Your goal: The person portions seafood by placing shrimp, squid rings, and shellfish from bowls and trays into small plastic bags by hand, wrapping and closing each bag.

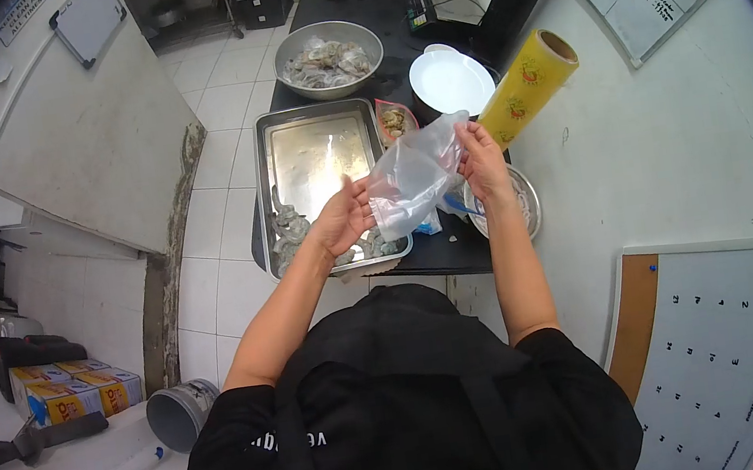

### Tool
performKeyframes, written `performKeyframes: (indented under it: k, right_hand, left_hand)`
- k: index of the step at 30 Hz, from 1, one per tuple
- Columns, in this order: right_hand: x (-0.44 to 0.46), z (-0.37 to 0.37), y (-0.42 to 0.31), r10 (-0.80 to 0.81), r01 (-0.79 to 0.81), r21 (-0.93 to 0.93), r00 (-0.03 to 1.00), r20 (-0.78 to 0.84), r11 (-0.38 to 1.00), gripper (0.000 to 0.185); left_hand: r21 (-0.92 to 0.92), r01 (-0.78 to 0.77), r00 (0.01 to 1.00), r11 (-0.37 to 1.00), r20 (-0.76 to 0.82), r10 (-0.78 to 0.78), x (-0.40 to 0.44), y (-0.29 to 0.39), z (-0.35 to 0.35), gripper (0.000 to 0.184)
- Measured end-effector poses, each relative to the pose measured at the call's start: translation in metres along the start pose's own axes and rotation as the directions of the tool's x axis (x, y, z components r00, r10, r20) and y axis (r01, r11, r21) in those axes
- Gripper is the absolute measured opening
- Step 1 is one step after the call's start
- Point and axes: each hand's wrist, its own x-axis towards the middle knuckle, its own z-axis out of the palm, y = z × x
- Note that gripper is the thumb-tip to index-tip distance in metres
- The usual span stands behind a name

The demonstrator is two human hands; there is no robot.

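Note:
A clear plastic bag [412,178] is held up above the front of the black counter. My right hand [483,159] pinches its upper right corner. My left hand [343,216] is at the bag's left edge, its fingers partly spread; whether they grip the bag is hard to tell. Below my left hand lies a metal tray [267,159] with grey shrimp [288,230] along its left side and front. A small red-edged bag of food [394,121] lies right of the tray. Under my right wrist is a metal bowl [529,201], partly hidden, with a blue handle beside it.
Behind the tray stands a large metal bowl [283,68] of bagged items. A white basin [451,81], a yellow wrap roll [528,87] and a scale [446,5] are on the right. A grey bucket [182,417] stands on the floor at left.

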Motion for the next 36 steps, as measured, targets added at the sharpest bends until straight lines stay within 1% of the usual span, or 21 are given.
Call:
performKeyframes:
  k: [1,5,6,7,8,10,12,14,16,18,20,21,24,26,27,29,31,32,33,34,36]
  right_hand:
    - [-0.003,0.002,0.0,-0.027,0.028,-0.062,1.0,0.002,0.998,0.021]
    - [0.004,-0.01,0.015,-0.113,0.117,-0.099,0.993,0.045,0.988,0.029]
    - [0.003,-0.011,0.014,-0.001,0.0,0.027,0.999,0.042,1.0,0.035]
    - [0.003,-0.011,0.013,0.11,-0.117,0.15,0.992,0.058,0.982,0.041]
    - [-0.001,-0.008,0.013,0.109,-0.117,0.152,0.992,0.061,0.981,0.041]
    - [-0.011,0.006,0.018,0.244,-0.286,0.147,0.937,0.249,0.947,0.047]
    - [-0.011,0.017,0.045,0.199,-0.226,0.075,0.943,0.268,0.971,0.037]
    - [-0.012,0.029,0.061,0.198,-0.158,-0.141,0.919,0.34,0.977,0.031]
    - [-0.012,0.035,0.062,0.205,-0.192,-0.073,0.928,0.311,0.979,0.027]
    - [-0.016,0.033,0.056,0.18,-0.133,-0.173,0.94,0.291,0.976,0.025]
    - [-0.022,0.033,0.049,0.189,-0.118,-0.217,0.921,0.342,0.969,0.026]
    - [-0.026,0.035,0.045,0.203,-0.102,-0.264,0.898,0.391,0.959,0.026]
    - [-0.038,0.045,0.032,0.224,-0.086,-0.273,0.82,0.527,0.958,0.029]
    - [-0.035,0.046,0.029,0.242,-0.116,-0.253,0.797,0.554,0.961,0.031]
    - [-0.032,0.044,0.026,0.256,-0.09,-0.306,0.786,0.563,0.948,0.031]
    - [-0.027,0.042,0.025,0.267,-0.066,-0.352,0.783,0.562,0.934,0.032]
    - [-0.024,0.04,0.031,0.009,0.095,-0.212,0.897,0.442,0.973,0.031]
    - [-0.026,0.043,0.026,0.009,0.095,-0.212,0.897,0.441,0.973,0.031]
    - [-0.031,0.048,0.015,-0.305,0.454,-0.417,0.875,0.377,0.787,0.03]
    - [-0.038,0.053,0.007,-0.585,0.67,-0.601,0.718,0.377,0.435,0.03]
    - [-0.054,0.072,0.007,-0.503,0.688,-0.613,0.715,0.485,0.387,0.028]
  left_hand:
    - [0.001,0.002,1.0,1.0,0.0,-0.002,-0.001,-0.001,-0.002,0.069]
    - [0.576,-0.135,0.931,0.806,-0.204,0.302,-0.011,-0.002,0.003,0.019]
    - [0.58,-0.134,0.933,0.804,-0.2,0.3,-0.016,0.0,0.011,0.019]
    - [0.854,-0.285,0.894,0.436,0.073,0.441,-0.022,0.002,0.017,0.02]
    - [0.916,-0.4,0.817,-0.027,0.37,0.442,-0.028,0.003,0.022,0.022]
    - [0.918,-0.391,0.846,-0.062,0.385,0.368,-0.031,-0.008,0.038,0.025]
    - [0.743,-0.542,0.774,-0.391,0.623,0.111,-0.032,-0.014,0.047,0.027]
    - [0.748,-0.509,0.797,-0.426,0.597,0.095,-0.04,-0.023,0.045,0.026]
    - [0.748,-0.476,0.816,-0.463,0.572,0.085,-0.043,-0.021,0.038,0.026]
    - [0.963,-0.059,0.943,0.262,-0.032,0.332,-0.048,-0.009,0.028,0.032]
    - [0.916,-0.074,0.756,0.394,-0.206,0.621,-0.043,0.017,0.01,0.042]
    - [0.916,-0.071,0.755,0.396,-0.21,0.621,-0.037,0.025,0.009,0.042]
    - [0.991,-0.127,0.646,-0.03,0.105,0.756,-0.025,0.044,0.007,0.039]
    - [0.76,-0.065,0.976,0.647,-0.087,0.201,-0.021,0.054,0.007,0.036]
    - [0.768,0.07,0.973,0.637,-0.193,0.125,-0.016,0.055,-0.006,0.031]
    - [0.763,0.055,0.961,0.644,-0.215,0.173,-0.015,0.052,-0.013,0.027]
    - [0.71,0.017,0.926,0.704,-0.277,0.256,-0.017,0.044,-0.018,0.015]
    - [0.71,0.018,0.926,0.704,-0.277,0.256,-0.016,0.041,-0.021,0.015]
    - [0.67,0.039,0.87,0.741,-0.388,0.304,-0.016,0.039,-0.022,0.016]
    - [0.627,0.057,0.801,0.777,-0.493,0.34,-0.016,0.037,-0.024,0.018]
    - [0.544,0.061,0.833,0.837,-0.49,0.257,-0.018,0.03,-0.01,0.02]
